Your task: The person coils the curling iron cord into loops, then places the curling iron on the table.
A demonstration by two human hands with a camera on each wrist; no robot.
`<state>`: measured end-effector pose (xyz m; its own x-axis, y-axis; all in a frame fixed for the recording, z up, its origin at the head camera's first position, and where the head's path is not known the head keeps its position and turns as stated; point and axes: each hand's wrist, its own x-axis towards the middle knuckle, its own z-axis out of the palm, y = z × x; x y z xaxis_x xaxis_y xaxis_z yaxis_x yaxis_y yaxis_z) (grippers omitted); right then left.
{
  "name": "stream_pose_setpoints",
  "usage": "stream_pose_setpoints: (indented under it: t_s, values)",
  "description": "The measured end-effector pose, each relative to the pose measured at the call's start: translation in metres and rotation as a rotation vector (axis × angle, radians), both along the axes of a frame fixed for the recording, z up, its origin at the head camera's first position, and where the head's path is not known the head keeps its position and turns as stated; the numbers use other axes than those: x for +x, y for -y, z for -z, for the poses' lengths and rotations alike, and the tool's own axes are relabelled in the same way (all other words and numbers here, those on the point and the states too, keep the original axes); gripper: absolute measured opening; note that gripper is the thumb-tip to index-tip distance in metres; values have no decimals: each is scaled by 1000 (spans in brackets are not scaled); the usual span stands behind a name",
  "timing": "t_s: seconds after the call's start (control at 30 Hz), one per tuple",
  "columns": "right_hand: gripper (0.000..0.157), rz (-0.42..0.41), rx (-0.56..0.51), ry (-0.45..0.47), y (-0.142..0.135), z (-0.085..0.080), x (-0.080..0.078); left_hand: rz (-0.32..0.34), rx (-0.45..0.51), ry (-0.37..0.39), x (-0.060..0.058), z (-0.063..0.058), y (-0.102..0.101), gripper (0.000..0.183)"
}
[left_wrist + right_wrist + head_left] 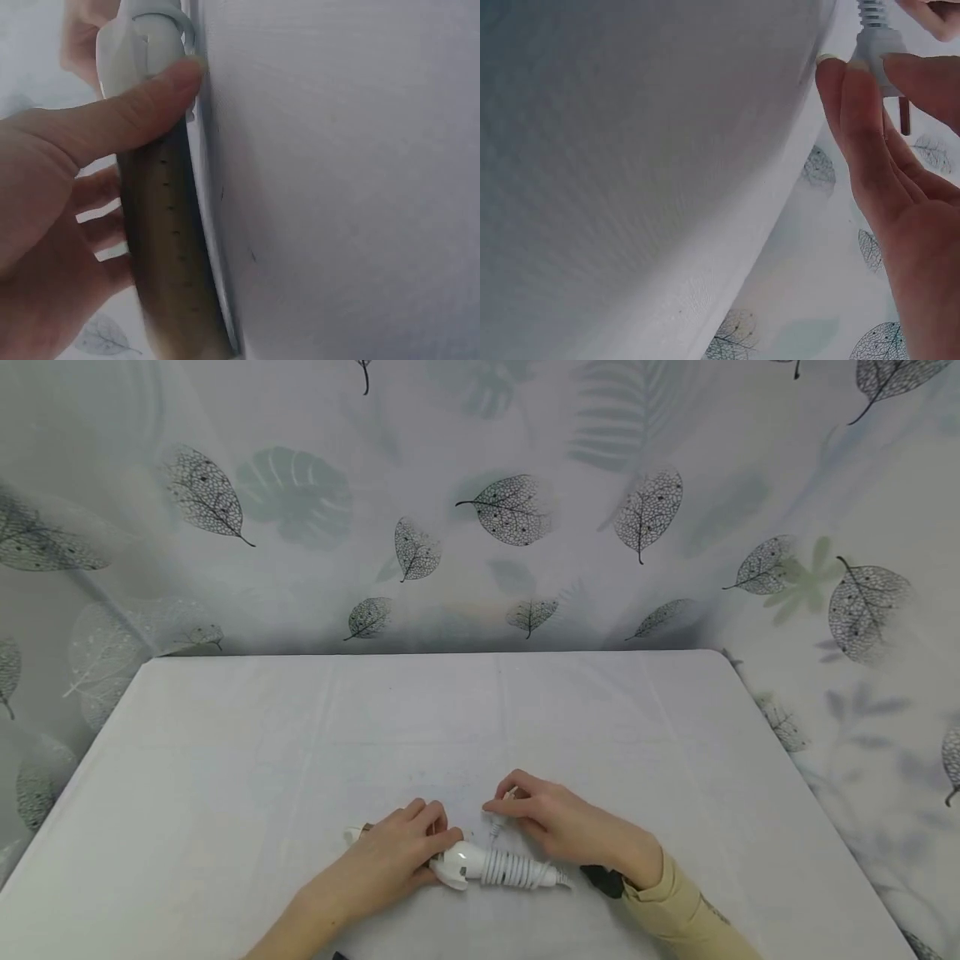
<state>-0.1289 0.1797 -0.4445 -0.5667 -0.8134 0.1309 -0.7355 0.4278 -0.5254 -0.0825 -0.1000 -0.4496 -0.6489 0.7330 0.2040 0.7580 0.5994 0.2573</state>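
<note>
A white curling iron (459, 862) with a brownish-gold barrel (174, 240) lies across the front of the table. Its white cord (516, 870) is wound in several turns around the handle. My left hand (397, 862) grips the iron where barrel and handle meet, thumb across the top in the left wrist view. Above the handle, my right hand (558, 818) pinches the cord's white plug (879, 56) between thumb and fingertips. One metal prong (904, 116) shows below the plug in the right wrist view. The barrel is mostly behind my left hand in the head view.
A white cloth covers the table (405, 718). Behind and beside it hangs a leaf-patterned curtain (480, 560). A dark object (603, 881) shows under my right wrist, and a small black corner (339, 956) shows at the bottom edge of the head view.
</note>
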Motion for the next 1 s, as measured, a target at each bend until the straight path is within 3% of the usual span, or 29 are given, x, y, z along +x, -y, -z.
stream_pose_setpoints:
  t_s: [0.17, 0.47, 0.83, 1.0]
  values:
    - [50, 4, 46, 39, 2, 0, 1, -19, -52, 4, 0, 1, -2, 47]
    - [46, 27, 151, 3, 1, -3, 2, -6, -55, 186, -1, -2, 0, 53]
    - [38, 63, 107, 14, 0, -9, 1, -39, -57, 245, -2, -3, 1, 63]
    - [37, 165, 88, -28, -5, -16, -2, -112, -17, 313, -3, -10, 6, 65]
